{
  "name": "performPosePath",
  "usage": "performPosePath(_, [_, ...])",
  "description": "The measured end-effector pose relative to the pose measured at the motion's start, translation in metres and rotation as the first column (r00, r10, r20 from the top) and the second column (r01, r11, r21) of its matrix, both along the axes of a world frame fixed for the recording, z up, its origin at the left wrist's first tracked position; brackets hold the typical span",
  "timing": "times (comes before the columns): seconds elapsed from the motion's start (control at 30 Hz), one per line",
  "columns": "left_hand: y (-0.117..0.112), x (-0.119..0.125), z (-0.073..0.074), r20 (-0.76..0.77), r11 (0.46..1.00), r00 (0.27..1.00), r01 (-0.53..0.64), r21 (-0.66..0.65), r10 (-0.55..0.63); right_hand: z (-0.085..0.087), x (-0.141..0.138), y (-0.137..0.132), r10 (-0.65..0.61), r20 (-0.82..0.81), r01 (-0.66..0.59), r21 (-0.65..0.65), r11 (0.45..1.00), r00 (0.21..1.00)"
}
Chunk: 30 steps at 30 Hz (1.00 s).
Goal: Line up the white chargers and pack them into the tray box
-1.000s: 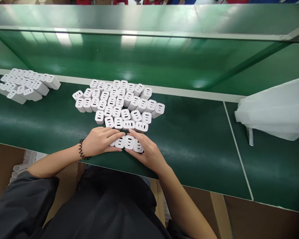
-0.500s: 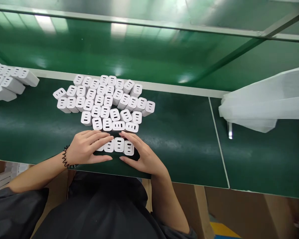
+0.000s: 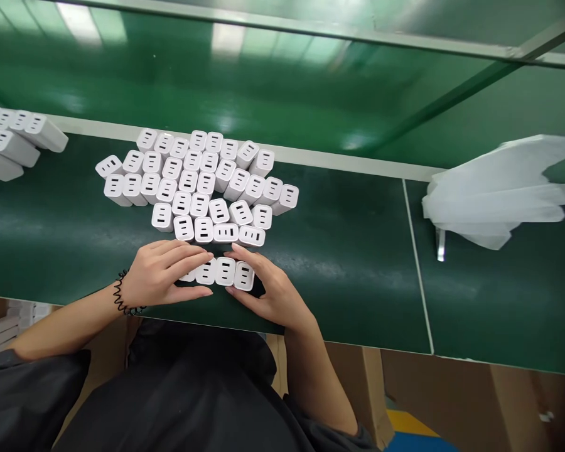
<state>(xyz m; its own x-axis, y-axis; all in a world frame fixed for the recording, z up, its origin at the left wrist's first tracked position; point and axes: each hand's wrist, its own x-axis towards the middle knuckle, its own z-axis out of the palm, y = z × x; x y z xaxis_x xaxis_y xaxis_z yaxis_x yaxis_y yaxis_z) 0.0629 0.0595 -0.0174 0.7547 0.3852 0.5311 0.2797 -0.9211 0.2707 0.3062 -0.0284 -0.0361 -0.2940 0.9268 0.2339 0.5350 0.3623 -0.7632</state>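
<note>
From my end, left to right: a group of white slotted blocks stood at the left edge, cut off by the frame. Below them, under the surface, I had more white pieces, too small to read. Then a black coil band on the left wrist. Left hand: grip part open, fingers arched over the left end of a near row of four white blocks, thumb on the near side, apart from the fingers. Couldn't tell if it touched them. Leftmost block was mostly hidden by that hand. Main group of blocks stood just behind the row, slots up, loosely ranked, some tilted. Right hand: grip part open around the row's right end, index beyond it, thumb in front; contact unclear. Further right, a pale seam, then a white sheet above a small metal piece.
</note>
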Motion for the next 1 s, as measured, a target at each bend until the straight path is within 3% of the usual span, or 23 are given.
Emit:
performPosePath(0.63, [0.0009,0.0011,0.0007,-0.015,1.000,1.000,-0.001,0.020,0.001,0.0000,-0.0013,-0.0005,-0.008,-0.033,0.011,0.075,0.997,0.999])
performPosePath(1.0, [0.0006,-0.0008,-0.0043,-0.016,1.000,1.000,0.010,0.005,-0.010,0.0017,0.0003,-0.0077,-0.256,-0.143,0.285,0.241,0.928,0.956])
